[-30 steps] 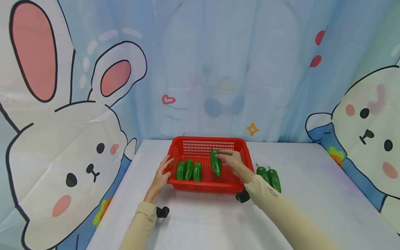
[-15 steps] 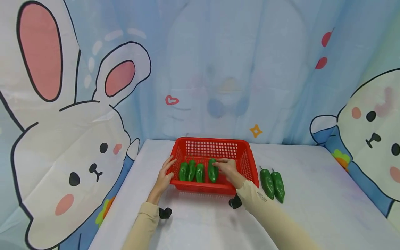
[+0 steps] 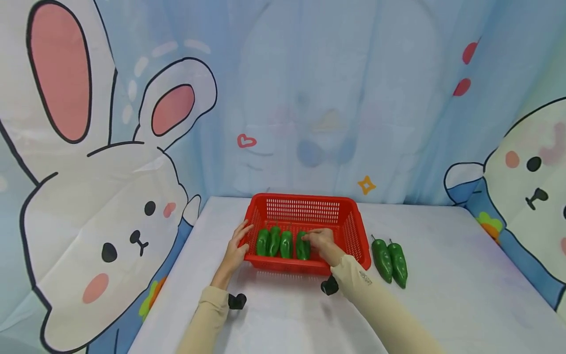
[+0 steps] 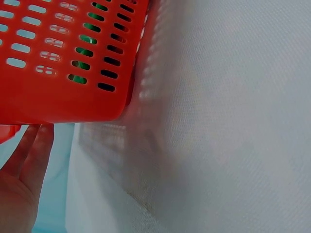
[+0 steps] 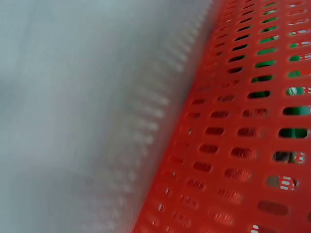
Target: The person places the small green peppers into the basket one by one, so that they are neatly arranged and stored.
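In the head view, my right hand (image 3: pixel 324 242) reaches into the red basket (image 3: pixel 305 267) and pinches a green pepper (image 3: pixel 302 247) near its upper end. This pepper stands in line with three others, the nearest being another green pepper (image 3: pixel 286 244) just to its left. My left hand (image 3: pixel 234 253) rests at the basket's left rim, its fingers fairly straight; the left wrist view shows those fingers (image 4: pixel 36 160) against the basket edge. From the right wrist, the perforated wall (image 5: pixel 209 145) hides my right hand almost entirely, with green showing through the slots.
Two more green peppers (image 3: pixel 399 265) lie side by side on the white table (image 3: pixel 442 305), just right of the basket. A printed cartoon curtain (image 3: pixel 283 98) hangs behind the table's far edge.
My right hand has lowered the pepper into the basket, beside the other three. My left hand has stayed at the left rim. The whole scene has shifted slightly right in the head view.
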Demonstrator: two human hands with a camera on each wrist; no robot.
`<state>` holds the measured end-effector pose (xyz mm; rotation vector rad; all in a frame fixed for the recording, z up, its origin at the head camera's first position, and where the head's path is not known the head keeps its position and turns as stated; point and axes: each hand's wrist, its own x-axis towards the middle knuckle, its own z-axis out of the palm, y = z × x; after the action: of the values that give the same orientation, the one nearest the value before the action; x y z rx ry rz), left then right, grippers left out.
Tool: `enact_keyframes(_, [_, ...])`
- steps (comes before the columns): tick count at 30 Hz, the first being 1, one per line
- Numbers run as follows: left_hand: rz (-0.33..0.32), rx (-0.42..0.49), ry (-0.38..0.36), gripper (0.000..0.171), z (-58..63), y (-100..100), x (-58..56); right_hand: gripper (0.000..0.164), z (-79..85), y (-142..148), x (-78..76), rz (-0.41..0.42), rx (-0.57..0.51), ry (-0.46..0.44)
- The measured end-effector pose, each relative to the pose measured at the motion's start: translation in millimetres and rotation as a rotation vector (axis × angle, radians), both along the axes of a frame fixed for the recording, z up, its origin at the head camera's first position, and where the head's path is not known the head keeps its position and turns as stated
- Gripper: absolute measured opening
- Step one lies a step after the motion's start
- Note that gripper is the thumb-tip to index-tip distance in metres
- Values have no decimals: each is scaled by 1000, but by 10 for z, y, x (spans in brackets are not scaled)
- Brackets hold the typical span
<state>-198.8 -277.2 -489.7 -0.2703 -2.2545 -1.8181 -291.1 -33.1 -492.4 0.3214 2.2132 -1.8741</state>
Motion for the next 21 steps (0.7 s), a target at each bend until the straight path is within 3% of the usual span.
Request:
enact_keyframes(3, [1, -3, 1, 59, 18, 3, -12, 24, 11, -5, -42, -15, 0, -25])
enact_keyframes(8, [-6, -6, 24, 59, 34, 6, -36, 30, 14, -33, -81, -14, 11, -51])
enact_keyframes(21, [-6, -10, 9, 60, -5, -13, -21, 27, -19, -25, -43, 31, 42, -66])
